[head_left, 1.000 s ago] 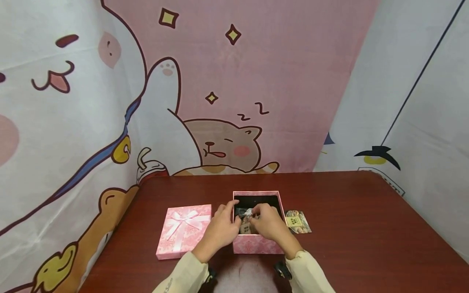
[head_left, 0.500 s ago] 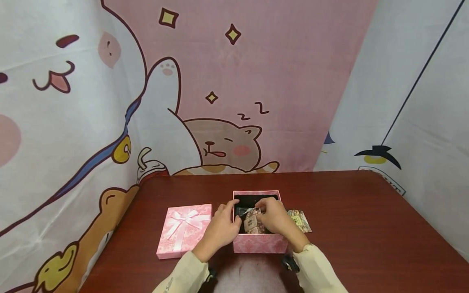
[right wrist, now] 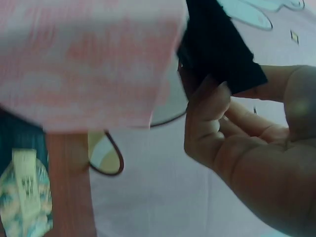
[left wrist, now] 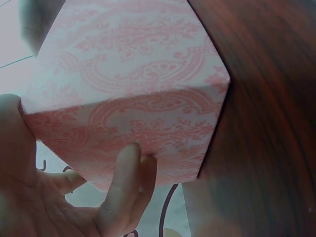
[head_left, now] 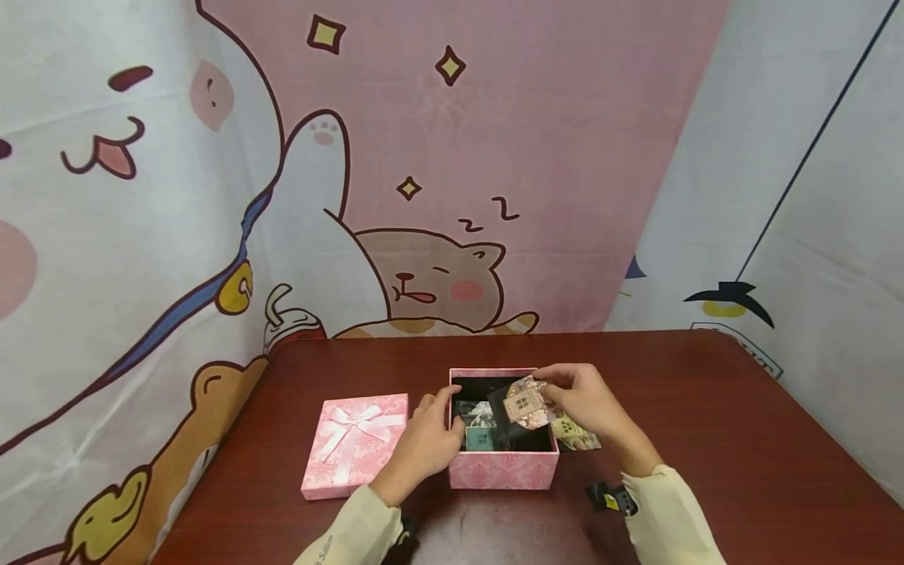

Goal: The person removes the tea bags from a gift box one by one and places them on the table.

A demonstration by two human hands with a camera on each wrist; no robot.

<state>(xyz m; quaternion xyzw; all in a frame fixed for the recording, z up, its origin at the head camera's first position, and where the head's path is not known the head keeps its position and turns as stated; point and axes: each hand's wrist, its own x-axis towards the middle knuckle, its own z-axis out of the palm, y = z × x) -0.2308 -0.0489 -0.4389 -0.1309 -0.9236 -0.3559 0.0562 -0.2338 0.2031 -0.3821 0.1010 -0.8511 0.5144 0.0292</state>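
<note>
two holds, i log: left hand (head_left: pixel 425 447) grips pink gift box (head_left: pixel 503 472), likely steadying it; right hand (head_left: pixel 588 399) pinches floral-patterned packet (head_left: pixel 525 403).

The left forearm (head_left: pixel 356 524) slants toward one o'clock, the left hand (head_left: pixel 424 443) with thumb and index finger parted — the right forearm (head_left: pixel 664 510) toward eleven, the right hand (head_left: pixel 585 400) pinching.

Found on reddish-brown table (head_left: pixel 678 416): pink box (head_left: pixel 501 472), open, upright; bow-topped pink lid (head_left: pixel 349 453), flat, left of box; patterned packet (head_left: pixel 579 436), just beside box on right.
</note>
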